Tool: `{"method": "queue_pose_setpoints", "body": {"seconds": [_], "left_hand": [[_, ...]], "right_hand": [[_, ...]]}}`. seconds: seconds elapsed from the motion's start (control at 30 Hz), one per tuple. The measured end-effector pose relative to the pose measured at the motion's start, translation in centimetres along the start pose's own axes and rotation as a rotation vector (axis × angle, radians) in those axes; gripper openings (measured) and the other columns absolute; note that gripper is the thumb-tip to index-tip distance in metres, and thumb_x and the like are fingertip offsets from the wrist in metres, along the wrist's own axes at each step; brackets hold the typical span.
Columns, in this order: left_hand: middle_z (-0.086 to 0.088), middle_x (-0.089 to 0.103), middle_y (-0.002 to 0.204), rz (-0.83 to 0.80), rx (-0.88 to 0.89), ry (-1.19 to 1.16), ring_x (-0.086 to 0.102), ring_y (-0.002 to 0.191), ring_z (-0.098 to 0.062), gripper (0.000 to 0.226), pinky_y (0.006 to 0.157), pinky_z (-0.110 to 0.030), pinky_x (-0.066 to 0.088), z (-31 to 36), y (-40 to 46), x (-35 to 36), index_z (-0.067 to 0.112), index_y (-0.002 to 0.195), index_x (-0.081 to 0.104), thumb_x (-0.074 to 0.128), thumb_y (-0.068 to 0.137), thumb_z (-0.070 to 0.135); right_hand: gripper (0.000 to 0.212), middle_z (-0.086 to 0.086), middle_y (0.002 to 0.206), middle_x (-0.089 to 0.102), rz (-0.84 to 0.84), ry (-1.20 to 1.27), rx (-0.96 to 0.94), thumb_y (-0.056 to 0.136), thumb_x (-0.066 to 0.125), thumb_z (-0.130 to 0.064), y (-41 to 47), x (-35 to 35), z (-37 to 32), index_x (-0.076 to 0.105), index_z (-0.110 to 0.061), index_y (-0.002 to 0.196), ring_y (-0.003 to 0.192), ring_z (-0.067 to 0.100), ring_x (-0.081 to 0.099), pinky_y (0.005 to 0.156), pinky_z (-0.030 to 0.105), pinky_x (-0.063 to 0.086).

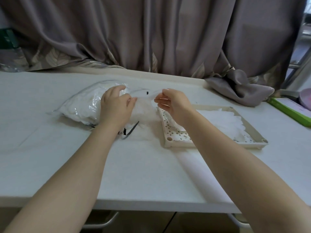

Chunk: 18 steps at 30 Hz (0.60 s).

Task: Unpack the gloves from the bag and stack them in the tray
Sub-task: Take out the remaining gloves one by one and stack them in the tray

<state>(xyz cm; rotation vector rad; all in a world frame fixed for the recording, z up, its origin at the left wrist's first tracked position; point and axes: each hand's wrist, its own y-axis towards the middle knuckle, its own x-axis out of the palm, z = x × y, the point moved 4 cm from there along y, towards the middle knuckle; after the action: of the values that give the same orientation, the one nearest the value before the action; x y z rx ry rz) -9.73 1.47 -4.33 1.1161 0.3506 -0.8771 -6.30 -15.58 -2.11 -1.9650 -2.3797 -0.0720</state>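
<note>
We are partway through the job. Our left hand (116,106) and right hand (173,103) hold one thin, translucent white glove (144,95) between them, above the bench (151,174) and between the bag and the tray. The left hand pinches one end of it, thumb against curled fingers. The right hand pinches the other end at its fingertips, with the wrist reaching over the near-left part of the tray.

The clear plastic bag (79,106) lies on its side to our left, just beside the left hand. It looks well filled with white gloves, so we judge that most of the unpacking is left.

The cream perforated tray (175,143) sits to our right. A loose pile of white gloves (223,121) already lies in it, more spread than squared, so some have been moved over. How many, we cannot tell.

The held glove is not yet in the tray. It probably needs flattening before it goes on the pile.
</note>
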Motion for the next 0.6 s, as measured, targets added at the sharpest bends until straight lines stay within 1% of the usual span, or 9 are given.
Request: {"method": "queue_pose_setpoints", "body": {"seconds": [0.07,0.1,0.17,0.23,0.33,0.4,0.43,0.5,0.6], "left_hand": [[-0.014,0.059,0.122,0.073,0.058,-0.036,0.048,0.117,-0.037,0.049,0.103,-0.047,0.031,0.3,0.1,-0.3,0.002,0.068,0.066,0.049,0.083,0.046],[-0.013,0.061,0.118,0.088,0.095,-0.045,0.050,0.115,-0.036,0.051,0.101,-0.048,0.032,0.5,0.1,-0.3,0.003,0.067,0.064,0.048,0.080,0.050],[-0.011,0.064,0.111,0.105,0.147,-0.053,0.053,0.110,-0.036,0.050,0.098,-0.047,0.031,0.7,-0.1,-0.2,0.004,0.065,0.062,0.051,0.075,0.052],[-0.010,0.065,0.106,0.114,0.157,-0.088,0.053,0.108,-0.036,0.045,0.096,-0.044,0.031,0.9,-0.1,-0.2,0.006,0.063,0.060,0.053,0.073,0.050],[-0.010,0.063,0.104,0.156,0.114,-0.206,0.051,0.107,-0.035,0.042,0.092,-0.036,0.031,1.5,-0.2,-0.5,0.006,0.065,0.060,0.052,0.076,0.046],[-0.006,0.061,0.105,0.160,0.023,-0.317,0.047,0.110,-0.029,0.047,0.091,-0.029,0.029,2.3,-0.4,-0.9,0.007,0.076,0.063,0.045,0.079,0.050],[-0.001,0.058,0.105,0.143,-0.013,-0.381,0.044,0.110,-0.023,0.051,0.092,-0.028,0.029,3.0,-0.6,-1.0,0.009,0.085,0.063,0.040,0.080,0.054],[0.007,0.050,0.105,0.115,0.032,-0.428,0.040,0.105,-0.014,0.059,0.090,-0.027,0.029,5.2,-1.1,-1.5,0.012,0.100,0.059,0.042,0.076,0.063],[0.007,0.045,0.108,0.038,0.226,-0.353,0.042,0.102,-0.013,0.078,0.087,-0.026,0.030,8.7,-1.9,-1.4,0.011,0.109,0.056,0.056,0.060,0.072]], "right_hand": [[0.031,0.010,0.083,0.065,-0.035,0.272,0.075,0.097,0.035,-0.010,0.2,0.0,0.1,0.049,-0.009,0.069,0.079,0.023,0.061,0.079,0.032,0.049],[0.032,0.013,0.085,0.068,-0.048,0.385,0.107,0.098,0.034,-0.012,0.2,0.0,0.1,0.046,-0.010,0.069,0.079,0.025,0.063,0.076,0.034,0.052],[0.034,0.012,0.082,0.071,-0.045,0.535,0.134,0.100,0.033,-0.016,0.3,-0.3,0.0,0.045,-0.012,0.069,0.077,0.026,0.065,0.067,0.033,0.056],[0.034,0.010,0.084,0.071,-0.021,0.614,0.108,0.101,0.035,-0.022,0.4,-0.8,-0.2,0.049,-0.012,0.072,0.079,0.027,0.066,0.071,0.035,0.055],[0.030,0.008,0.098,0.066,0.023,0.633,0.090,0.100,0.041,-0.031,0.5,-1.9,-0.3,0.063,-0.013,0.089,0.094,0.028,0.061,0.087,0.040,0.050],[0.027,0.006,0.106,0.064,0.003,0.581,0.134,0.095,0.052,-0.036,0.2,-2.3,-0.3,0.067,-0.016,0.106,0.098,0.025,0.062,0.093,0.039,0.049],[0.029,0.006,0.106,0.064,-0.027,0.570,0.157,0.092,0.058,-0.035,-0.1,-2.4,-0.4,0.067,-0.015,0.110,0.096,0.024,0.064,0.094,0.038,0.049],[0.027,0.008,0.098,0.064,-0.078,0.580,0.162,0.087,0.065,-0.031,-0.7,-2.4,-0.7,0.065,-0.012,0.106,0.088,0.024,0.065,0.090,0.037,0.051],[0.022,0.010,0.097,0.061,-0.157,0.586,0.095,0.083,0.065,-0.031,-1.8,-2.3,-1.5,0.068,-0.018,0.100,0.085,0.026,0.064,0.077,0.037,0.056]]}}
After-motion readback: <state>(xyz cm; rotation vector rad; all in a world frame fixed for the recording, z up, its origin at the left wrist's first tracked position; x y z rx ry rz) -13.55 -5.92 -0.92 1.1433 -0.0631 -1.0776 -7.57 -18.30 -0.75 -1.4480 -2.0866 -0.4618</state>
